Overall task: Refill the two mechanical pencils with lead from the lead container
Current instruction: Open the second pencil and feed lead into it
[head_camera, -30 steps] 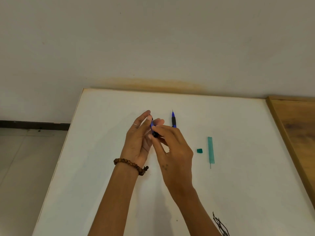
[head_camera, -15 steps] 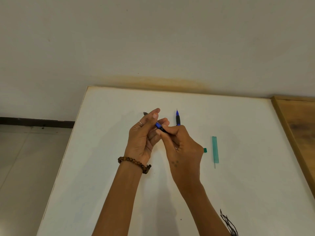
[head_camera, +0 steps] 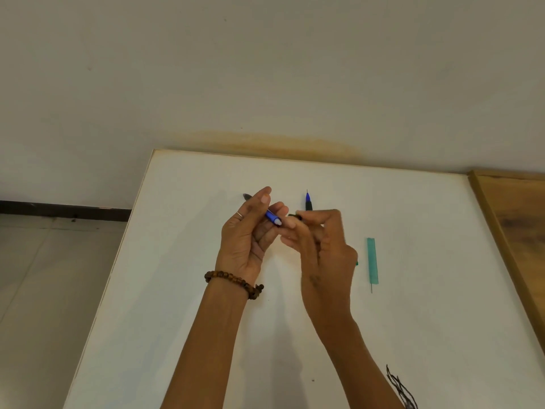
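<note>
My left hand [head_camera: 246,237] grips a blue mechanical pencil [head_camera: 272,217] above the white table [head_camera: 182,276]; its grey tip sticks out to the upper left and its bare white end points right. My right hand [head_camera: 320,246] pinches a small dark cap [head_camera: 295,216] just clear of that end. A second blue pencil [head_camera: 308,201] lies on the table behind my right hand, tip pointing away, mostly hidden. The teal lead container [head_camera: 372,260] lies to the right with a thin lead poking out of its near end. Its small teal lid [head_camera: 357,263] peeks from behind my right hand.
The white table abuts a pale wall at the back. A wooden surface [head_camera: 519,231] borders the table on the right. Black scribbles [head_camera: 402,389] mark the table near the front right. Tiled floor lies to the left.
The dark cap has come off the pencil's end and moved right in my right hand; the white end now shows. My left hand tilted the pencil so its tip sticks out left.
</note>
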